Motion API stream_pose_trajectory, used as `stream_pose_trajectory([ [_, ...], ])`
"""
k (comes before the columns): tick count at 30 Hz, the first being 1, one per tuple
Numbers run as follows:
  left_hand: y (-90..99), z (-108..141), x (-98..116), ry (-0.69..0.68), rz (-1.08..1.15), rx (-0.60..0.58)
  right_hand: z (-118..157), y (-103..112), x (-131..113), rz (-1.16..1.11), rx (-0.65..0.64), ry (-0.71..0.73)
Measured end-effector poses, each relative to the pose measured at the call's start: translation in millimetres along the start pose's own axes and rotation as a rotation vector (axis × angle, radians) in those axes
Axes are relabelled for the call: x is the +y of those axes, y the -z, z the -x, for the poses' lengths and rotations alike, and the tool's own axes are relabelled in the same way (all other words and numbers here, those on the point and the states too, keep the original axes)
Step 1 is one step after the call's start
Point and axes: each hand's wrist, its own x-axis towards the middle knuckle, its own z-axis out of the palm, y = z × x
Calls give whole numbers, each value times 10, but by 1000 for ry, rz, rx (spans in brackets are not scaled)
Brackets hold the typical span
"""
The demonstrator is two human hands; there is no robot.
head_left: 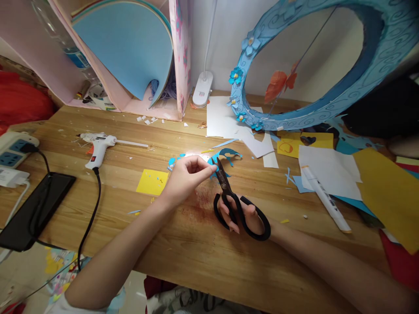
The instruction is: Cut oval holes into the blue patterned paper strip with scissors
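Over the middle of the wooden desk, my left hand [186, 176] pinches a cut piece of blue paper [225, 152] between thumb and fingertips. A pair of black scissors [225, 183] is in my right hand [237, 213], its fingers through the large handles. The scissor blades stand slightly apart at the paper, close to my left fingertips. Small blue paper pieces [172, 161] lie on the desk just behind my left hand. A yellow paper square [152, 182] lies to the left of it. Part of the blue paper is hidden by my fingers and the blades.
A white glue gun [100, 148] with a black cord lies at left, near a black phone [36, 213] and a power strip [16, 148]. A blue decorated ring [240, 87] stands at back right. A white marker [325, 198] rests on paper. A pink shelf [181, 56] stands behind.
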Motion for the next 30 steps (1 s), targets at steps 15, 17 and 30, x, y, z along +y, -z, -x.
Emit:
stream_pose_trajectory([
  [15, -18, 11, -30, -69, 2, 46, -2, 3, -4, -2, -44, 1],
  [17, -22, 12, -45, -87, 4, 45, -3, 7, -10, 4, -51, -1],
  [30, -62, 16, -40, -77, 14, 34, -3, -18, -48, -14, -44, -8],
])
